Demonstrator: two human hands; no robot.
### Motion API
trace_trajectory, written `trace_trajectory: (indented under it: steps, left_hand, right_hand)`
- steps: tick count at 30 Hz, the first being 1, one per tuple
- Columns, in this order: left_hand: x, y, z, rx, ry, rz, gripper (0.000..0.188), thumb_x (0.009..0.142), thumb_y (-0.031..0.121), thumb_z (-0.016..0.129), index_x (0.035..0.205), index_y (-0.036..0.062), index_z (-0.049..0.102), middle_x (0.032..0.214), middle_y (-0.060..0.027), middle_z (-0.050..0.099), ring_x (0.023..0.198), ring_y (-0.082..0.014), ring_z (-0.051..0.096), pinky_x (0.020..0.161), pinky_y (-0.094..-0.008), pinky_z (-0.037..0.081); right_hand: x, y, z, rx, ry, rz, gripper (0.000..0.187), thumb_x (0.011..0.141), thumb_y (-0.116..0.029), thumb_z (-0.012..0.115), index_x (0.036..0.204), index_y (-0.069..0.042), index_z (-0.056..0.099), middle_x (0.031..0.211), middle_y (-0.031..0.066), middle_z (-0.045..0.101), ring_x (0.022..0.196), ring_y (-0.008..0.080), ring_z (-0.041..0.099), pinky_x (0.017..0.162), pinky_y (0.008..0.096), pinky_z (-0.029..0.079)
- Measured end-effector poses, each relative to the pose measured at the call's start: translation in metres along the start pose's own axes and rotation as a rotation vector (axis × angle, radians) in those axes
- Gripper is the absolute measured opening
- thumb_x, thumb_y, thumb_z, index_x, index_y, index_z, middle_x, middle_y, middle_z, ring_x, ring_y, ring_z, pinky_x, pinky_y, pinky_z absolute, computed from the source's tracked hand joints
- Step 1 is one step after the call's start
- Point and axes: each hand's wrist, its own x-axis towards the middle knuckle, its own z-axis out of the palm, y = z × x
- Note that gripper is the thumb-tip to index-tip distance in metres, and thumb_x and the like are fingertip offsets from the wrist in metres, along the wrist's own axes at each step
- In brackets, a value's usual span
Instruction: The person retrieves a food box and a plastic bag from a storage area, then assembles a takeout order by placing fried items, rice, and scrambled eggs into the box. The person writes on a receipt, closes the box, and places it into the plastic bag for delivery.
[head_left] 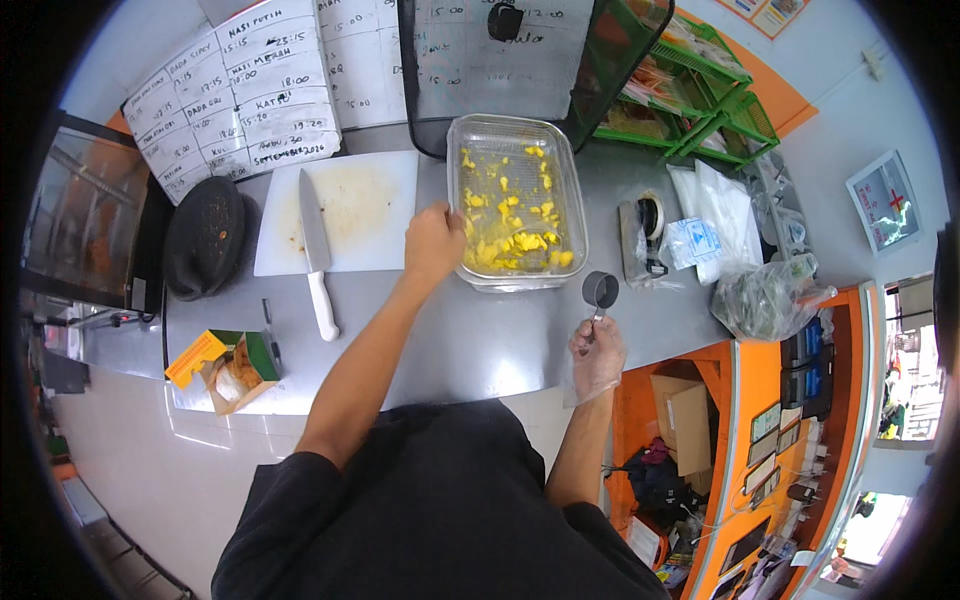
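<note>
One clear container (500, 284), a scatter of yellow pieces (530, 242)

The container sat on the grey table (450, 340), just past twelve o'clock from the person. Most of the yellow pieces lay heaped toward its six o'clock side, with smaller bits strewn up toward twelve. At nine o'clock, the bare left hand (437, 240) was curled closed, pinching the container's side wall. Between four and five o'clock, the right hand (598, 355), in a clear plastic glove, pinched the handle of a dark measuring cup (600, 288), whose bowl was near the container but apart from it.

Around the container, at nine o'clock, a white cutting board (370, 210) carried a knife (316, 245) with a white handle; farther out that way was a round black dish (205, 240). At eight o'clock, near the table's edge, stood an open food box (198, 352). A tape dispenser (632, 245) rested between three and four, a stuffed plastic bag (760, 305) near four, and green racks (735, 75) at two.
</note>
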Motion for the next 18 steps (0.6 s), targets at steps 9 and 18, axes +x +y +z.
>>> trace_trajectory:
  steps: [9, 18]
  left_hand:
    - [0.002, 0.026, -0.04, 0.014, 0.163, 0.21, 0.025, 0.088, 0.018, 0.059, 0.096, -0.0053, 0.064, 0.092, -0.029, 0.066, 0.086, -0.0455, 0.065, 0.075, -0.0475, 0.051]
    - [-0.13, 0.01, -0.093, -0.199, -0.169, 0.027, 0.018, 0.098, 0.014, 0.056, 0.105, -0.0024, 0.058, 0.072, -0.0044, 0.063, 0.061, -0.007, 0.058, 0.052, -0.024, 0.045]
  right_hand:
    - [-0.009, 0.005, -0.053, 0.031, 0.211, -0.075, 0.006, 0.094, -0.004, 0.048, 0.097, -0.007, 0.052, 0.075, 0.0043, 0.054, 0.061, 0.0127, 0.046, 0.055, 0.0263, 0.038]
    - [-0.044, 0.023, -0.083, 0.022, 0.123, -0.012, 0.01, 0.096, -0.016, 0.054, 0.097, -0.008, 0.05, 0.078, 0.0051, 0.054, 0.066, 0.0137, 0.049, 0.059, 0.0285, 0.042]
